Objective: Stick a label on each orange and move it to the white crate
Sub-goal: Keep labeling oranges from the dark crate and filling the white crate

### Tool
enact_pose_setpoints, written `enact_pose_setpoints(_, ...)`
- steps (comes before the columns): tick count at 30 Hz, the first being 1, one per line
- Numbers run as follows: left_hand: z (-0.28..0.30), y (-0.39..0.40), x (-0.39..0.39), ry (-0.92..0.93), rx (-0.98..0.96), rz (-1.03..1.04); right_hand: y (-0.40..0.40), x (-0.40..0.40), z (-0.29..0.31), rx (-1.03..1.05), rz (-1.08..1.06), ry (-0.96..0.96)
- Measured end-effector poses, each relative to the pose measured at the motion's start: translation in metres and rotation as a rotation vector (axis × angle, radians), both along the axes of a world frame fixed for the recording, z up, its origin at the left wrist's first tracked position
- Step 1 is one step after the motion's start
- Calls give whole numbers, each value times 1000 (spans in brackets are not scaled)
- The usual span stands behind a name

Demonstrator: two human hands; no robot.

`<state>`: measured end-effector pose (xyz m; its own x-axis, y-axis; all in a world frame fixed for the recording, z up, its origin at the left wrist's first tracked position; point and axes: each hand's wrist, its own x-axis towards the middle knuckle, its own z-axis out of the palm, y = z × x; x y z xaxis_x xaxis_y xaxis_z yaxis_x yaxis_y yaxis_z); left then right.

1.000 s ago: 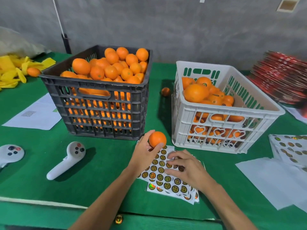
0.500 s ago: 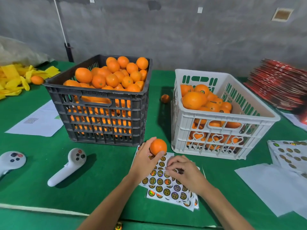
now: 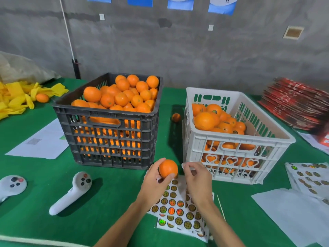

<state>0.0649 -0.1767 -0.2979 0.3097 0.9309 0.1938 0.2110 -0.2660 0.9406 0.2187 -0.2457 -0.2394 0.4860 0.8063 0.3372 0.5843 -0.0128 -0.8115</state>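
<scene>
My left hand (image 3: 154,182) grips an orange (image 3: 168,168) just above the sticker sheets (image 3: 175,209), in front of the gap between the two crates. My right hand (image 3: 196,177) is raised beside the orange with its fingertips pinched together, apparently on a small label that is hard to make out. The black crate (image 3: 108,139) on the left is heaped with oranges. On the right stands the white crate (image 3: 236,139), partly filled with labelled oranges.
Two white controllers (image 3: 71,192) lie at the front left. White papers (image 3: 41,143) sit left of the black crate, more label sheets (image 3: 309,177) and paper at right. A loose orange (image 3: 175,117) lies between the crates. Yellow wrappers (image 3: 19,97) and red cartons (image 3: 295,104) occupy the far corners.
My right hand has lifted off the sticker sheet and come up beside the orange. The left hand has raised the orange slightly. The camera has tilted upward.
</scene>
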Motion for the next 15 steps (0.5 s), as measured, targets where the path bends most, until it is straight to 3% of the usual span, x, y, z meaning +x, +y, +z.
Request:
enact_pose_setpoints(4, 31, -5, -5, -220, -1, -22, 16, -20, 24, 178, -13, -229)
enact_pose_setpoints(10, 109, 12, -12, -434, -4, -73, 30, -17, 85, 306, 216, -50)
enact_pose_setpoints(15, 172, 33, 5, -466, 9, -119, 38, -4, 130, 197, 332, -97)
